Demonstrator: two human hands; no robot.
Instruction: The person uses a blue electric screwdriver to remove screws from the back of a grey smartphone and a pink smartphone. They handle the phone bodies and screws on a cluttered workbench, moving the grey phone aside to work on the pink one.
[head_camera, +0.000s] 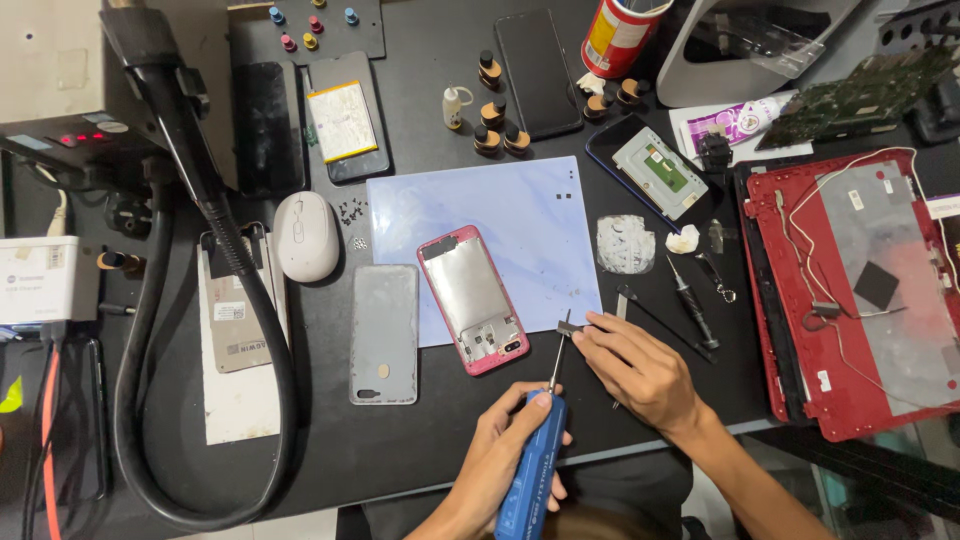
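Observation:
My left hand (505, 450) grips a blue-handled screwdriver (535, 465) near the desk's front edge, its thin shaft pointing up toward a small dark part (567, 327). My right hand (640, 370) pinches that small part by the corner of a pale blue mat (500, 215). A phone frame (473, 298) with a pink rim lies face-open on the mat, just left of the screwdriver tip. Beside it, off the mat, lies a grey phone back cover (384, 333).
A black screwdriver (692, 302) and tweezers (655, 318) lie right of my right hand. A red laptop lid (860, 290) with loose wires fills the right side. A white mouse (305, 235), a thick black hose (200, 330), small bottles (492, 110) and other phone parts sit further back.

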